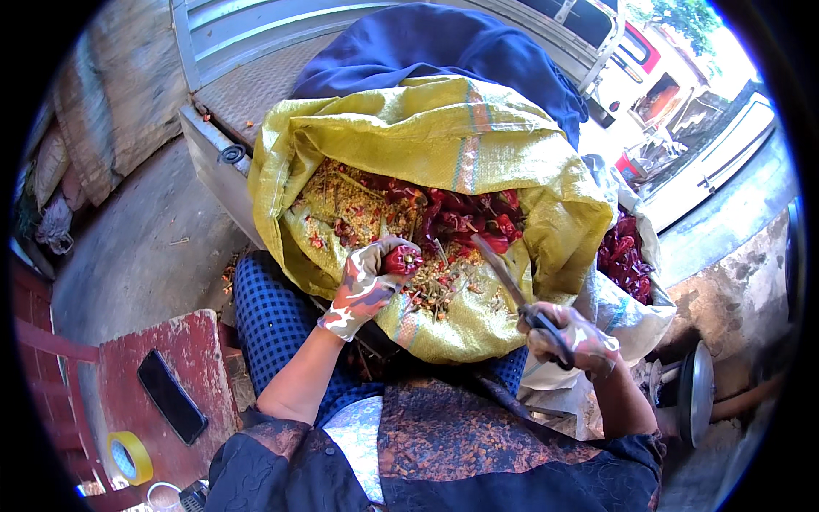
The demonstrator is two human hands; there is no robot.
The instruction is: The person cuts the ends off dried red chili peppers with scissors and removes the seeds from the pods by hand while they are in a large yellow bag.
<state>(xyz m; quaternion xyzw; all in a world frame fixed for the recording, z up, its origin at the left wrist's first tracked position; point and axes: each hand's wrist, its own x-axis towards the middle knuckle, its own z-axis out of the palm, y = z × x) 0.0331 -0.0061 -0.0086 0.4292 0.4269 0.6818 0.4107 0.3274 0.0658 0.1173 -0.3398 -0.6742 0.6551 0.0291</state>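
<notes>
In what looks like a trimming step, the camouflage-gloved left hand (363,282) clasps a shiny dark-red chilli (403,258) toward the near edge of the yellow woven-plastic sack (559,192), so the gloved right hand (578,337), clamped round black-handled metal scissors (509,283), needs to bring them closer.

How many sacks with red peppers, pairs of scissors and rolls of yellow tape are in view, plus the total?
Sacks with red peppers: 2 (yellow sack, white sack)
Scissors: 1 (right hand)
Yellow tape roll: 1
Total: 4
</notes>
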